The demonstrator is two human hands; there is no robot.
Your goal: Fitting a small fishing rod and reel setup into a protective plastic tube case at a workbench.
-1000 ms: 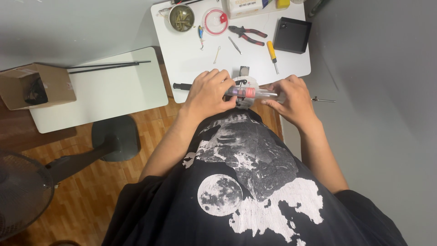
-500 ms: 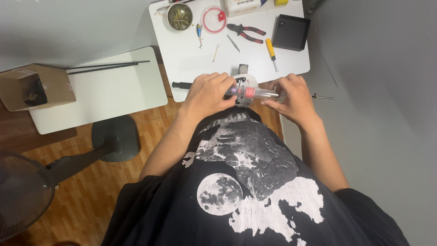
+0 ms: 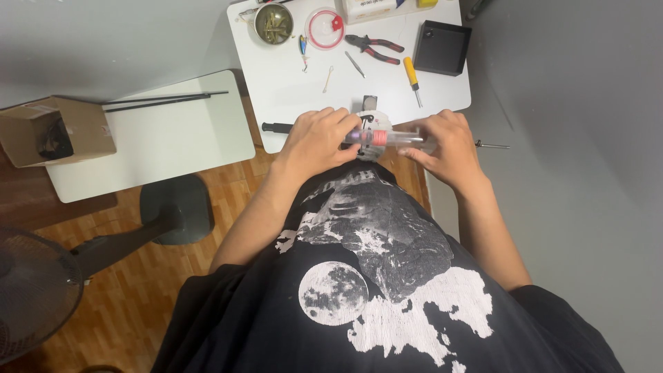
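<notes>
home hobby workbench | white table [image 3: 290, 83] w/ pliers [image 3: 373, 48], screwdriver [image 3: 412, 78] | wood floor [image 3: 124, 276]

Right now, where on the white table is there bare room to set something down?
Bare patch between the left hand and the bowl. The far edge is crowded: pliers, screwdriver, black tray.

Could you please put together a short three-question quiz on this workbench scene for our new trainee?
1. True or false: both hands grip the clear tube.
2. Which lies nearest the black tray? A) cardboard box B) yellow-handled screwdriver C) fan
3. What colour are the pliers' handles?

Key: 1. True: left hand and right hand hold its ends. 2. B. 3. Red and black.
</notes>
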